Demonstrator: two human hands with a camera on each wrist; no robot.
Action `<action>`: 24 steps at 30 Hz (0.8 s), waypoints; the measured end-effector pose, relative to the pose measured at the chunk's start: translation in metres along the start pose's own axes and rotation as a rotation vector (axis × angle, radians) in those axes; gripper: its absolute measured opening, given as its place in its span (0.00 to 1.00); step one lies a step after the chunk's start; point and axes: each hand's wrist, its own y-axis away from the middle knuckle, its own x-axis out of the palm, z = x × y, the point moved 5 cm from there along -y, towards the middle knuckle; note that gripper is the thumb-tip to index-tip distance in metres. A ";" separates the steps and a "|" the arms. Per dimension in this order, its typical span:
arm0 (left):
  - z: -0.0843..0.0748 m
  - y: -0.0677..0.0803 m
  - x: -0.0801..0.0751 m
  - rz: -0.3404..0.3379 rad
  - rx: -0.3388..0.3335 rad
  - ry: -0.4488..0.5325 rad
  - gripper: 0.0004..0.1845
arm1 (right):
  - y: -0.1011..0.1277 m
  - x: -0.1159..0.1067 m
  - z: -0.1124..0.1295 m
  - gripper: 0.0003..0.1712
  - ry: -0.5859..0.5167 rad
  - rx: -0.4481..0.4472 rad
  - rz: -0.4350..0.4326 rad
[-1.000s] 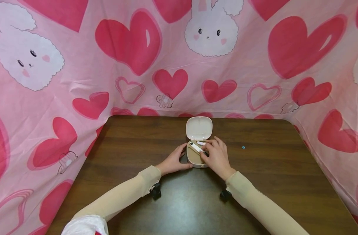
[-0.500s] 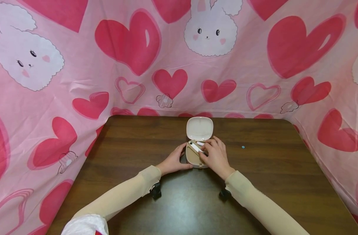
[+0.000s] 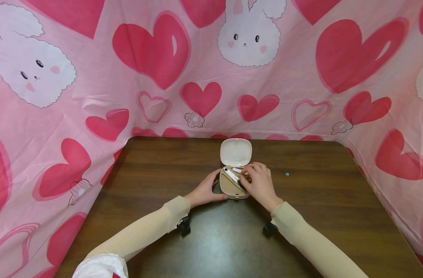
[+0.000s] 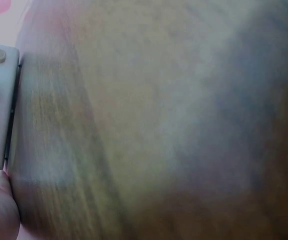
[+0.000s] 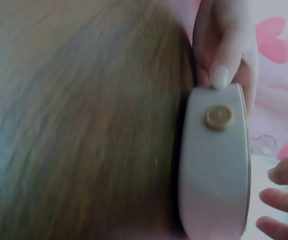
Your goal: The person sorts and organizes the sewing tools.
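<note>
A small off-white case (image 3: 236, 197) stands on the table, its lid (image 3: 236, 152) folded back. In its tan insert (image 3: 229, 186) lies a slim white tool (image 3: 231, 175) with a dark dot at its far end and a black near end; a second whitish piece (image 3: 236, 170) shows behind it. My left hand (image 3: 206, 190) holds the case's left side, thumb (image 5: 221, 76) at the front corner. Loosely bent fingers of my right hand (image 3: 261, 183) hover over the case's right part, fingertips close to the tool's near end. That hand hides the insert's right side.
A round gold-coloured button (image 5: 219, 117) sits on the case's front wall. One tiny blue ring (image 3: 287, 174) lies on the brown wooden table (image 3: 183, 158), right of the case. Pink heart-patterned cloth (image 3: 204, 61) hangs around the back and sides.
My right hand has shifted slightly right, its fingers drawing back from the white tool, whose black near end now shows. The left hand stays at the case.
</note>
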 end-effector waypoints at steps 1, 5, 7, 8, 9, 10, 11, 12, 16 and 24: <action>0.000 0.000 0.000 0.002 -0.003 -0.006 0.56 | 0.000 -0.002 -0.002 0.07 -0.004 0.000 0.000; 0.001 -0.001 0.000 0.005 -0.009 -0.018 0.57 | 0.002 -0.009 -0.009 0.08 -0.018 0.001 0.012; 0.002 -0.001 0.000 0.008 -0.012 -0.021 0.57 | 0.004 -0.012 -0.014 0.08 -0.022 0.002 0.016; 0.002 -0.001 0.000 0.008 -0.011 -0.022 0.57 | 0.005 -0.014 -0.017 0.08 -0.022 0.001 0.013; 0.002 -0.001 0.000 0.007 -0.009 -0.019 0.57 | 0.006 -0.016 -0.020 0.07 -0.020 0.002 0.011; 0.003 -0.001 0.001 0.009 -0.009 -0.021 0.57 | 0.007 -0.018 -0.023 0.07 -0.019 0.004 0.007; 0.003 -0.001 0.001 0.009 -0.010 -0.023 0.57 | 0.008 -0.020 -0.027 0.07 -0.020 0.005 0.002; 0.004 -0.001 0.001 0.009 -0.007 -0.020 0.57 | 0.010 -0.022 -0.031 0.07 -0.019 0.008 -0.001; 0.005 -0.001 0.002 0.008 -0.003 -0.017 0.57 | 0.015 -0.033 -0.048 0.06 -0.018 0.029 -0.002; 0.005 -0.002 0.001 0.006 0.011 -0.021 0.56 | 0.026 -0.055 -0.086 0.05 0.027 0.034 -0.024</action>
